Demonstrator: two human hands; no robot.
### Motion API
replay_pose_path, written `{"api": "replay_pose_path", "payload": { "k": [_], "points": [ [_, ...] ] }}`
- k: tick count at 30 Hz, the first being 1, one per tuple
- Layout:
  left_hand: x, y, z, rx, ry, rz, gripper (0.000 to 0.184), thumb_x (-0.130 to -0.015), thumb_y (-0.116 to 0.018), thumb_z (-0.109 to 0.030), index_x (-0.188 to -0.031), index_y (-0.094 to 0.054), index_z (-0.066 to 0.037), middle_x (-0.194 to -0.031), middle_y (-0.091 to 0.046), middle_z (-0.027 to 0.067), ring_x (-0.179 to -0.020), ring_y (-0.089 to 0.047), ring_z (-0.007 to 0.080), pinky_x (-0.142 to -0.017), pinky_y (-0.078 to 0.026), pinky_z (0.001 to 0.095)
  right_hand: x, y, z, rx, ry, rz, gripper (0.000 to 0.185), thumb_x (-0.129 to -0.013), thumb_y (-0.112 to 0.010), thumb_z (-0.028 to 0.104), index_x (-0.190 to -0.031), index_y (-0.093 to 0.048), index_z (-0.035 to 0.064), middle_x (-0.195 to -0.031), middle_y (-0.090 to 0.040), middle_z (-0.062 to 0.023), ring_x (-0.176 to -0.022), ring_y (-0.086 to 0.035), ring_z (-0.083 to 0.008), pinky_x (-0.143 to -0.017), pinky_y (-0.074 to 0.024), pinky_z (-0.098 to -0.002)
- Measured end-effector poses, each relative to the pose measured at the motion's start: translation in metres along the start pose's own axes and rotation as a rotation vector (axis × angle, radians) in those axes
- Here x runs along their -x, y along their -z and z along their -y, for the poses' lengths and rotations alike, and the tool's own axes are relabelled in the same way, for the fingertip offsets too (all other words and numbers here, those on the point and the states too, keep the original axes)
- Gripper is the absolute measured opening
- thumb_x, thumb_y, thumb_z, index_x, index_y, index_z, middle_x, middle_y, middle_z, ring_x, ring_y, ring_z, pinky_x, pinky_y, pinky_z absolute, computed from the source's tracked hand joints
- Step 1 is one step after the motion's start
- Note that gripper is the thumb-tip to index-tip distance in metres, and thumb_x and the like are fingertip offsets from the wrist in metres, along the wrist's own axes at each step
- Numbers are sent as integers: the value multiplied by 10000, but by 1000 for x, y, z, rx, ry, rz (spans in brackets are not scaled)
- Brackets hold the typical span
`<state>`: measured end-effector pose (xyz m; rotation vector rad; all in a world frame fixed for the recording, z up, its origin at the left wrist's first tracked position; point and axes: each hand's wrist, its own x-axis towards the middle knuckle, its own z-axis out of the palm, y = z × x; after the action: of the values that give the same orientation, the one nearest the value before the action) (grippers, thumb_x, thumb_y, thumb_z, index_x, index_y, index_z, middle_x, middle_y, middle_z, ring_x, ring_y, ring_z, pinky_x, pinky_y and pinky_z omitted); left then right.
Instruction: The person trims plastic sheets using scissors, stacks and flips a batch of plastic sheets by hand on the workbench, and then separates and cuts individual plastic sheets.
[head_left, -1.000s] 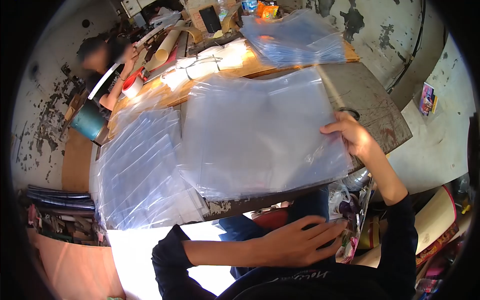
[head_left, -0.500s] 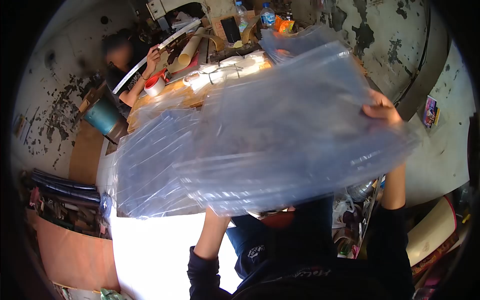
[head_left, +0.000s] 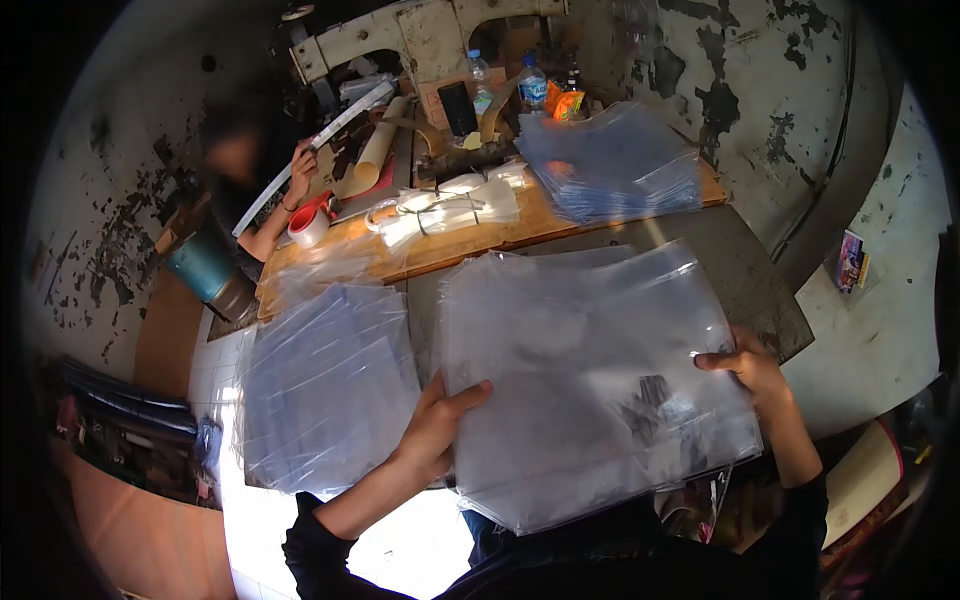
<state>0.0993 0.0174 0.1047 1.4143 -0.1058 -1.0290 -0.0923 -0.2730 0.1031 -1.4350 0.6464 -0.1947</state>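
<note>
Between my two hands is a stack of clear plastic sheets (head_left: 580,370), tilted over the near edge of the table. My left hand (head_left: 440,420) grips its left edge, thumb on top and fingers underneath. On the right edge my right hand (head_left: 745,370) pinches it the same way, fingers hidden behind. Left of this stack lies a second pile of clear plastic sheets (head_left: 325,390), bluish and slightly fanned. Farther back, a third pile of bluish plastic sheets (head_left: 615,165) rests on the wooden board.
A tied bundle of white strips (head_left: 450,212) and a tape roll in a red dispenser (head_left: 310,225) lie on the wooden board (head_left: 560,225). Behind stand water bottles (head_left: 532,85) and a machine (head_left: 420,40). At left, another person's hand (head_left: 303,170) holds a long pale strip (head_left: 320,150).
The stack has come down and toward me from a raised, blurred position, uncovering the far pile and the table. My left hand now shows at its left edge.
</note>
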Motion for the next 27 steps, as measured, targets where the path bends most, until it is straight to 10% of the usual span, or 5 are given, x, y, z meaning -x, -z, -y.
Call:
{"api": "replay_pose_path", "payload": {
  "k": [9, 18, 25, 27],
  "points": [
    [-75, 69, -38, -145, -917, -61, 444, -805, -649, -97, -1192, -442, -34, -1021, -562, 45, -917, -529, 121, -813, -415, 266, -79, -14, 13, -133, 531, -10, 369, -733, -677, 24, -1061, -507, 31, -913, -606, -58, -837, -578, -118, -786, -452, -269],
    [-75, 58, -33, -280, -841, -272, 356, -775, -703, -231, -1013, -577, 1, -930, -589, 64, -870, -529, 137, -774, -420, 277, -79, -15, 26, -88, 495, -182, 357, -701, -701, 45, -1017, -550, -24, -936, -611, -108, -904, -564, -179, -833, -439, -309],
    [-113, 2, -170, -403, -823, -166, 475, -795, -660, -335, -1092, -533, 13, -895, -615, 89, -737, -587, 138, -645, -487, 266, -127, 38, 151, 367, 178, -55, 597, -647, -748, 82, -1191, -518, -3, -1056, -610, -170, -1081, -530, -244, -946, -383, -391],
    [-154, -8, -221, -530, -989, -122, 515, -788, -667, -358, -1104, -522, 21, -869, -595, 83, -684, -543, 131, -596, -459, 268, -175, 65, 180, 299, 426, -66, 594, -658, -747, 96, -1199, -515, 11, -1128, -583, -150, -1153, -474, -244, -943, -373, -411]
  ]
}}
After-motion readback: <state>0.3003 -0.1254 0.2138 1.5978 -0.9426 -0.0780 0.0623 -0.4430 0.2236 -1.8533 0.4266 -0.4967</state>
